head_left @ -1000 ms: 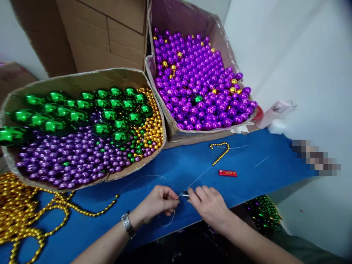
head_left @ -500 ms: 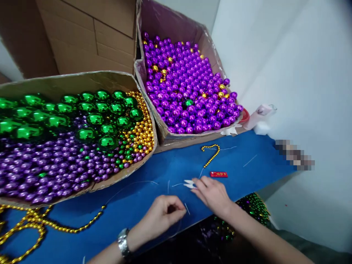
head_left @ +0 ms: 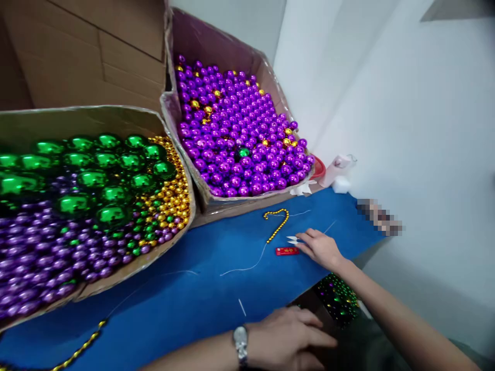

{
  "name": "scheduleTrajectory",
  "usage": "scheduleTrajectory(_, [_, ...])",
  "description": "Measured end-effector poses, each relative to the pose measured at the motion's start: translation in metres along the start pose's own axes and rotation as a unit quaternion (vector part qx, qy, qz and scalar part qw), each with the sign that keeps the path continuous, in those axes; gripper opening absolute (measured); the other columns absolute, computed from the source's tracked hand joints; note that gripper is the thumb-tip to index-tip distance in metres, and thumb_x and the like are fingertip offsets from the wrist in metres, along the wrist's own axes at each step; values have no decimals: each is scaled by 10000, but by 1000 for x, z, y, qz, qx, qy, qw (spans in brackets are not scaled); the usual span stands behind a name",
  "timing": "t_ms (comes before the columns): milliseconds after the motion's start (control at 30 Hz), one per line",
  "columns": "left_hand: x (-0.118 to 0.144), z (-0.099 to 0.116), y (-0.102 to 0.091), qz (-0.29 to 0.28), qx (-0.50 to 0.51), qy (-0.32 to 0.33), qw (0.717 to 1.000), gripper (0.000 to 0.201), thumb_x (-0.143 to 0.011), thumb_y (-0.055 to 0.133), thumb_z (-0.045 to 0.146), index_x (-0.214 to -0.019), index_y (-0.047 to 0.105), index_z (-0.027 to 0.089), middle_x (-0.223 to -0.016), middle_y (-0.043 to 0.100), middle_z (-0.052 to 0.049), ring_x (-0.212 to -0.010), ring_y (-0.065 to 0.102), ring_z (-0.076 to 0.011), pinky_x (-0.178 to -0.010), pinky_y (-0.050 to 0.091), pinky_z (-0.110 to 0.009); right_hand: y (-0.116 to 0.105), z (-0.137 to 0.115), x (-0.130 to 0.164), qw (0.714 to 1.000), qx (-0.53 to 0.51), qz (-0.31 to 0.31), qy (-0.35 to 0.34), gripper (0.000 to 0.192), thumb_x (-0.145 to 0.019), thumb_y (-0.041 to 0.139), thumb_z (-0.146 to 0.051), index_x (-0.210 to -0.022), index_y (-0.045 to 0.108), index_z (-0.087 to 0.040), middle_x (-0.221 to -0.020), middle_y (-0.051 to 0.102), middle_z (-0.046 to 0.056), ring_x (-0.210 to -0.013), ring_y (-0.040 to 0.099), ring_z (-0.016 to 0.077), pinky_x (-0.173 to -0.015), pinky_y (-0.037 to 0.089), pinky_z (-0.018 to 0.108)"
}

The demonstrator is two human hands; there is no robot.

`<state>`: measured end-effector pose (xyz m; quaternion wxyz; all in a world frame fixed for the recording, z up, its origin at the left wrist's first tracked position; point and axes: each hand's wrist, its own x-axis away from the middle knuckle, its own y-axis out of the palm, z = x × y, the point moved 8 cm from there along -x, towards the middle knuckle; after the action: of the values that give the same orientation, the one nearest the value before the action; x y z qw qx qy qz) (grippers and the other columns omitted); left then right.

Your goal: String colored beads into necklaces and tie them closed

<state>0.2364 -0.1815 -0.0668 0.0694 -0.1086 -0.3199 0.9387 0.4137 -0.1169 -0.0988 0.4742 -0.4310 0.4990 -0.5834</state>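
Head camera shows the two hands apart now, where a second ago they met over the thread near the tabletop's front edge. The right hand [head_left: 320, 248] has carried the small white snips [head_left: 293, 239] out beside the red lighter [head_left: 286, 251], and its fingers lie loosely on them, perhaps letting go; the view is too small to be sure. The left hand [head_left: 288, 337] has dropped to the front edge of the blue tabletop [head_left: 201, 304], flat, fingers extended and holding nothing. The thread [head_left: 247, 266] lies loose left of the lighter, running up to the short gold bead strand [head_left: 276, 224]. The cutting looks finished.
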Motion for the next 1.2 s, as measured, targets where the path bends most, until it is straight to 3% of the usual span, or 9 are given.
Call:
scheduleTrajectory(100, [6, -29, -31, 60, 8, -100, 993, 238, -873, 509, 283, -1037, 670, 223, -923, 700, -51, -842, 647, -182, -752, 471, -245, 13, 9, 0, 1000, 17, -16, 9, 326, -943, 418, -437, -1140, 594, -247, -964, 626, 69, -919, 595, 207, -735, 477, 295])
scheduleTrajectory(233, [9, -54, -62, 147, 15, -171, 974, 229, -895, 462, 242, -940, 684, 210, -888, 697, -40, -815, 635, -161, -745, 454, -241, 27, 21, -3, 999, 38, -40, -4, 299, -933, 492, -378, -1152, 555, -185, -1083, 602, 62, -927, 602, 183, -786, 503, 367])
scheduleTrajectory(400, [18, -63, -57, 143, 36, -185, 972, 210, -890, 465, 239, -899, 673, 213, -839, 689, -18, -775, 623, -146, -692, 442, -217, 37, 73, 1, 991, 102, -64, 49, 243, -922, 531, -289, -1130, 561, -167, -1131, 587, 67, -941, 605, 180, -799, 515, 376])
scheduleTrajectory(500, [26, -63, -49, 140, 47, -194, 970, 206, -890, 463, 241, -874, 667, 214, -826, 687, -10, -764, 620, -143, -675, 441, -208, 41, 90, 7, 988, 124, -73, 50, 261, -917, 541, -283, -1144, 553, -154, -1132, 586, 70, -950, 605, 188, -802, 514, 385])
scheduleTrajectory(633, [42, -63, -52, 161, 27, -209, 964, 229, -908, 439, 249, -891, 666, 222, -823, 682, -17, -754, 618, -144, -680, 451, -218, 39, 89, 12, 989, 129, -67, 26, 242, -916, 542, -288, -1115, 566, -153, -1109, 594, 63, -933, 607, 181, -795, 513, 377])
scheduleTrajectory(800, [94, -89, -92, 258, -163, -274, 912, 238, -918, 414, 243, -984, 640, 201, -905, 656, -68, -835, 587, -193, -762, 465, -299, 24, 72, 3, 993, 116, -22, 15, 176, -905, 509, -133, -1062, 586, -155, -987, 631, 82, -898, 587, 196, -794, 451, 348])
scheduleTrajectory(900, [117, -102, -108, 210, -235, -281, 907, 273, -912, 390, 162, -1056, 615, 215, -962, 634, -61, -861, 558, -187, -767, 462, -295, 11, 46, -6, 996, 92, 8, 7, 281, -890, 441, -62, -1117, 568, -168, -903, 639, 108, -874, 576, 220, -749, 406, 310])
scheduleTrajectory(1067, [115, -97, -109, 18, -320, -175, 931, 524, -825, 415, 13, -1235, 513, 323, -1176, 537, -47, -995, 483, -208, -795, 428, -306, -6, -10, -17, 998, 45, 39, -13, 311, -908, 429, -150, -1187, 532, -241, -914, 628, 66, -788, 592, 200, -652, 382, 270])
scheduleTrajectory(1200, [106, -92, -104, -59, -351, -109, 928, 362, -904, 423, 155, -1219, 520, 305, -1089, 560, -68, -902, 489, -199, -749, 405, -304, -12, -36, -19, 998, -1, 50, -32, 286, -919, 420, -176, -1157, 560, -253, -899, 638, 50, -755, 609, 183, -625, 389, 256])
